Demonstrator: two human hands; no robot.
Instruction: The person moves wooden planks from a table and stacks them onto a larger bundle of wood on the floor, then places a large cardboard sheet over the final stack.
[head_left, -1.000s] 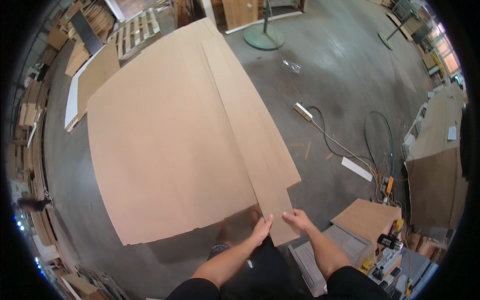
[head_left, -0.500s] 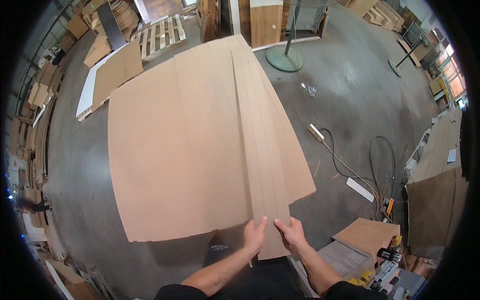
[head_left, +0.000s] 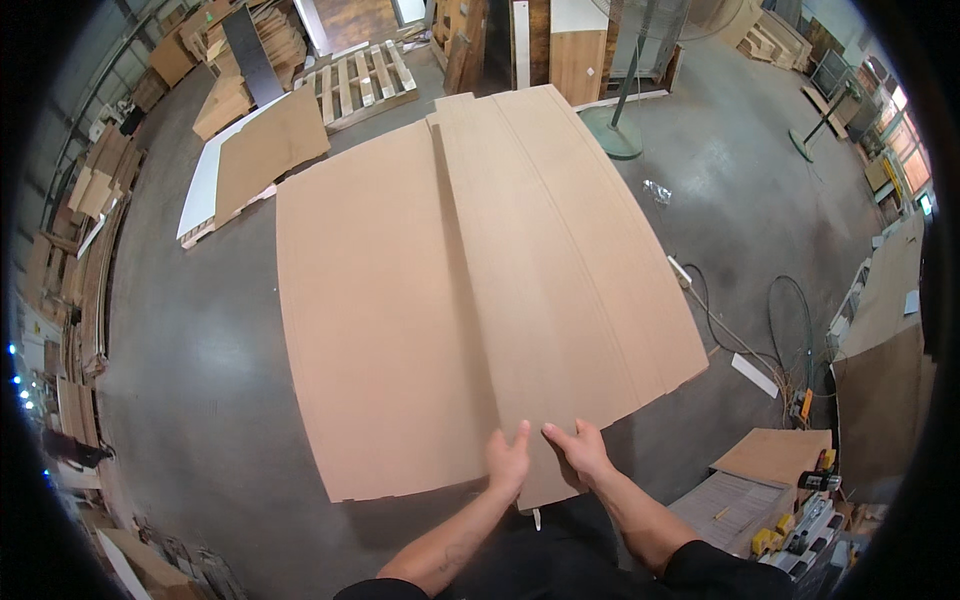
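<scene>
A long creased cardboard strip (head_left: 480, 250) lies lengthwise over a large brown cardboard sheet (head_left: 370, 330). Its left edge stands off a little and throws a shadow; where its right side ends I cannot tell. My left hand (head_left: 508, 460) grips the near end of the strip from the left, thumb on top, fingers hidden beneath. From the right, my right hand (head_left: 580, 452) holds the same end, thumb also on top. A small pale tip (head_left: 537, 519) pokes out below that end, close to my body.
Beyond the sheet stand a wooden pallet (head_left: 368, 88) and a fan's round green base (head_left: 612, 135). Cables (head_left: 720, 320) and a white strip (head_left: 754, 375) lie on the floor at right. A cardboard box (head_left: 770, 455) and tools (head_left: 800, 530) sit at lower right. Stacked boards line the left.
The strip's far end has swung left across the sheet, and more cardboard shows to its right. My hands keep hold of the near end. The whole view has shifted somewhat.
</scene>
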